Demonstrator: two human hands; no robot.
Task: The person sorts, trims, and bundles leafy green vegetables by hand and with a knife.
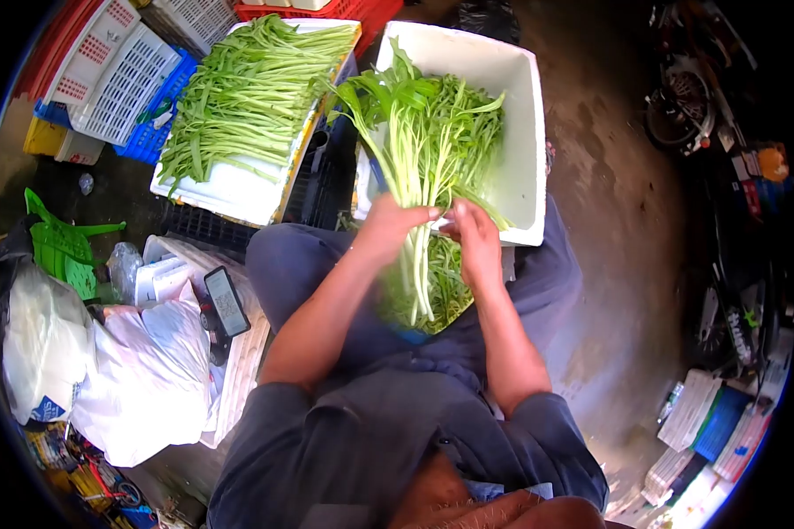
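My left hand (392,231) is closed around the stems of a bunch of water spinach (423,163), its thumb laid across them. The leafy tops lean over a white foam box (525,159), and the pale stem ends hang down between my legs. At the bunch's right side, my right hand (474,231) has its fingers pinched together on a thin water spinach stem, partly hidden by the fingers. More loose greens (454,264) lie below my hands, in a container mostly hidden by my arms and legs.
Left of the box, water spinach (247,101) lies in rows on a white foam lid (225,196). Plastic crates (137,84) stack at the upper left. A phone (227,301) and white bags (150,379) sit at my left. Wet floor (609,238) stretches along the right.
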